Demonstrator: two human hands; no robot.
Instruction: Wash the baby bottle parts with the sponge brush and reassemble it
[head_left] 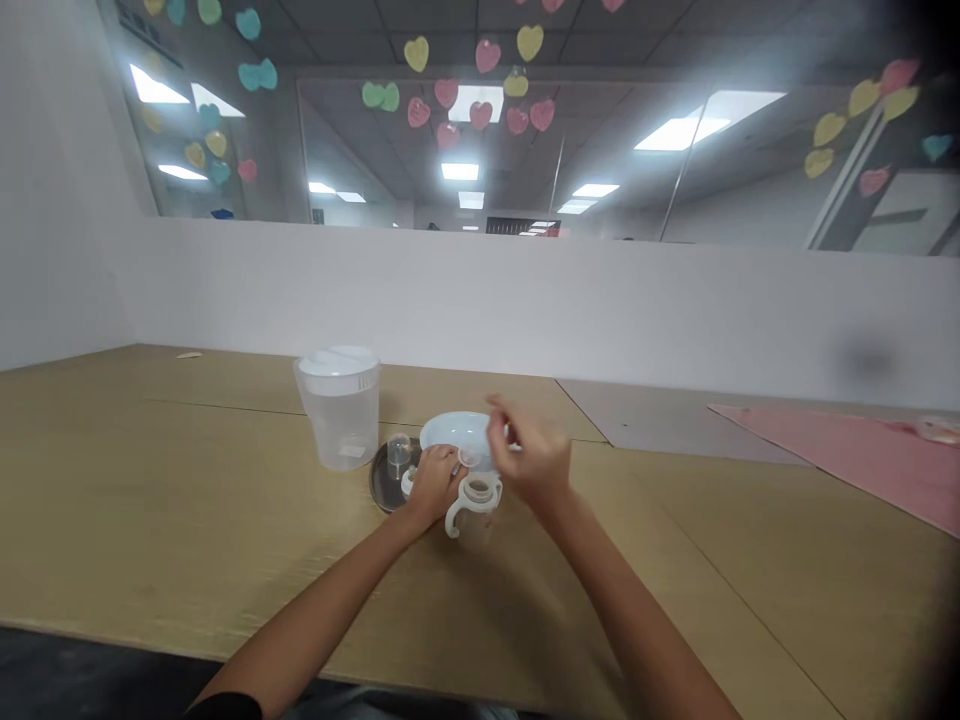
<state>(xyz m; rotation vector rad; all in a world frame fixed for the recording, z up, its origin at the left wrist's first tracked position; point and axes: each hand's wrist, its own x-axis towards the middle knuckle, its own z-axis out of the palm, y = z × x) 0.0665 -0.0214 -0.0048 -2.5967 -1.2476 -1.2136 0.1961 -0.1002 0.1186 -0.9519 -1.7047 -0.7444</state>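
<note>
My left hand (pixel 436 482) rests over the right side of a dark round tray (pixel 384 492), its fingers closed around something hidden from view. By its fingertips shows a clear round piece (pixel 469 457), perhaps a lid. Just right of that hand stands an uncapped baby bottle (pixel 475 510) with white side handles. My right hand (pixel 534 452) is raised above and to the right of the bottle, blurred, with its fingers curled in. What it may hold cannot be made out. A small clear cup (pixel 399 455) and a white ring-shaped part (pixel 408 482) sit on the tray.
A translucent pitcher (pixel 341 410) with a white lid stands left behind the tray. Behind my hands is a white bowl (pixel 450 428). Grey board (pixel 660 425) and a pink sheet (pixel 847 455) lie at the right. A white wall (pixel 525 300) closes off the table's back.
</note>
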